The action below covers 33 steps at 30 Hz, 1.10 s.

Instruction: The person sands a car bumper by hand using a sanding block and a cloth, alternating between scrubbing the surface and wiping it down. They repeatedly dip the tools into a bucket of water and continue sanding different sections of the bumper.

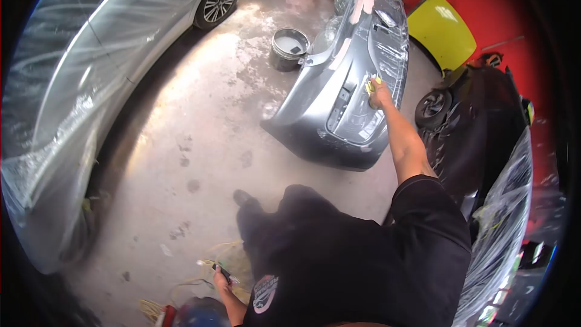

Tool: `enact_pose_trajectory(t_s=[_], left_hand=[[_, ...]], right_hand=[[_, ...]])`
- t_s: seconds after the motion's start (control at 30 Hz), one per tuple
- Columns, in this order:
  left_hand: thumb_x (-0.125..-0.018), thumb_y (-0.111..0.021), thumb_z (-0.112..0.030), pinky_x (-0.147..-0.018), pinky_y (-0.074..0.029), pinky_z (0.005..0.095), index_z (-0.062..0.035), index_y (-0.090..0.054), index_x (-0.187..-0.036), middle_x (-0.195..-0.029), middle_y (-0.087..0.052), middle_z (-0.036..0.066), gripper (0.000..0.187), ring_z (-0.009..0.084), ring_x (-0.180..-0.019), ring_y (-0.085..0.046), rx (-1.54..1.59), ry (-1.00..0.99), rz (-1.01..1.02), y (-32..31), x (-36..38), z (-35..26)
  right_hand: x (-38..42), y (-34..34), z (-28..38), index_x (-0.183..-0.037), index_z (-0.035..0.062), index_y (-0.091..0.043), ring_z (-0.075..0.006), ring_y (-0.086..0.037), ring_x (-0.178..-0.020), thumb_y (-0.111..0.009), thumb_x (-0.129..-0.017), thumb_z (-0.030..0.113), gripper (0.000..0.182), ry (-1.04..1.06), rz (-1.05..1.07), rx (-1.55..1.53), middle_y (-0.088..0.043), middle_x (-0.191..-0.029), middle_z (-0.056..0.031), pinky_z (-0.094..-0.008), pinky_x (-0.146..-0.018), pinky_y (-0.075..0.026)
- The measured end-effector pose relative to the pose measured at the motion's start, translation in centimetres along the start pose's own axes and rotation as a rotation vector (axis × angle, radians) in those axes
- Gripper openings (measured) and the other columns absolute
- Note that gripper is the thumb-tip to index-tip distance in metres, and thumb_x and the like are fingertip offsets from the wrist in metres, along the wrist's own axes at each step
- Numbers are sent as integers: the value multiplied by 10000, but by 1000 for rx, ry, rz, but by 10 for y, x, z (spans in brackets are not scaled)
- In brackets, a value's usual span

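My right hand (379, 93) is closed on a small yellow pad, pressed to the wet-looking surface of a silver-grey car bumper (315, 100). The bumper has pale pinkish patches along its upper side and a long dark slot near my hand. Low in the view, my left hand (221, 278) is wrapped round a small dark object (225, 272) that I cannot make out clearly. It is away from the bumper, over the floor.
Beside the bumper stands a bucket (289, 48) of greyish liquid. A plastic-covered car (115, 42) is on the left. A yellow-green panel (445, 33) and a dark car (484, 115) are on the right. Yellowish cords (203, 260) lie near my left hand.
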<state>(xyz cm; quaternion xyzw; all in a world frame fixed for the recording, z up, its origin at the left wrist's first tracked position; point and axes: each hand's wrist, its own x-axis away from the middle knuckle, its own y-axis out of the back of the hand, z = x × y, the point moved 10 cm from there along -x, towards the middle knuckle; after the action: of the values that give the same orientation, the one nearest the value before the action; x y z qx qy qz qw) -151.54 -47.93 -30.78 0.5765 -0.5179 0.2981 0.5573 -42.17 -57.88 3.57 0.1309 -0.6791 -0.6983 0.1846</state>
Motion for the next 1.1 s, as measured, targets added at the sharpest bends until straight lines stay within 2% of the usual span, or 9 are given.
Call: enact_pose_trajectory(t_s=[0.2, 0.37, 0.47, 0.53, 0.57, 0.63, 0.7, 0.77, 1.1], left_hand=[[-993, -629, -644, -464, -463, 405, -100, -671, -1103, -834, -651, 63, 556, 234, -648, -634, -194, -380, -55, 38, -7, -288], [-1044, -607, -554, -551, -490, 368, -73, -684, -1078, -846, -659, 45, 489, 183, -681, -626, -374, -646, 5, -66, 15, -467], [-1048, -623, -540, -589, -498, 360, -39, -680, -1058, -858, -659, 53, 504, 183, -701, -626, -474, -763, 143, -139, 49, -520], [-1048, -638, -532, -746, -544, 372, 22, -697, -1169, -950, -699, 80, 570, 204, -846, -660, -580, -839, 252, -203, 40, -568], [-1022, -625, -521, -598, -448, 361, -61, -680, -961, -780, -572, 0, 467, 148, -670, -545, -563, -868, 222, -232, 38, -591], [-1025, -639, -496, -627, -452, 345, -59, -686, -942, -772, -575, 0, 447, 142, -673, -543, -602, -942, 395, -295, 91, -626], [-1023, -651, -499, -625, -442, 346, -52, -703, -952, -788, -587, 6, 455, 144, -682, -535, -643, -917, 354, -339, 94, -663], [-1055, -637, -500, -840, -539, 396, 51, -701, -1256, -1018, -704, 101, 590, 219, -961, -658, -830, -852, 414, -369, 97, -695], [-1021, -678, -512, -597, -513, 352, 13, -731, -1115, -830, -661, 26, 536, 149, -704, -632, -831, -895, 356, -523, 168, -884]], right_hand=[[8, 4, -8, -1545, 353, -572, -455, -662, -1232, -614, -934, 109, 660, -118, -139, -23, -500, -1532, -181, -529, -1059, -550], [13, 3, -12, -1529, 336, -605, -455, -652, -1255, -627, -885, 64, 699, -260, -120, -53, -469, -1611, -193, -510, -1078, -543], [18, 7, -10, -1514, 337, -621, -466, -648, -1229, -645, -877, 65, 693, -231, -202, -78, -513, -1568, -192, -507, -1078, -544], [26, 17, -1, -1489, 308, -647, -459, -625, -1221, -666, -865, 67, 669, -237, -272, -68, -537, -1546, -185, -500, -1091, -533], [27, 17, 0, -1489, 308, -647, -459, -625, -1221, -666, -865, 67, 669, -262, -277, -86, -537, -1546, -185, -500, -1091, -533], [30, 23, 6, -1428, 260, -699, -433, -595, -1224, -676, -852, 56, 611, -277, -391, -62, -568, -1510, -167, -488, -1100, -518], [27, 25, 5, -1404, 255, -716, -431, -588, -1234, -666, -848, 49, 596, -331, -433, -99, -568, -1518, -135, -481, -1084, -531], [24, 19, 10, -1381, 250, -734, -429, -582, -1244, -655, -843, 42, 581, -379, -432, -128, -568, -1526, -104, -474, -1069, -545], [-80, 74, 23, -1422, 123, -686, -424, -605, -1292, -616, -864, 52, 567, -371, -662, -499, -625, -1413, -225, -437, -1135, -472]])
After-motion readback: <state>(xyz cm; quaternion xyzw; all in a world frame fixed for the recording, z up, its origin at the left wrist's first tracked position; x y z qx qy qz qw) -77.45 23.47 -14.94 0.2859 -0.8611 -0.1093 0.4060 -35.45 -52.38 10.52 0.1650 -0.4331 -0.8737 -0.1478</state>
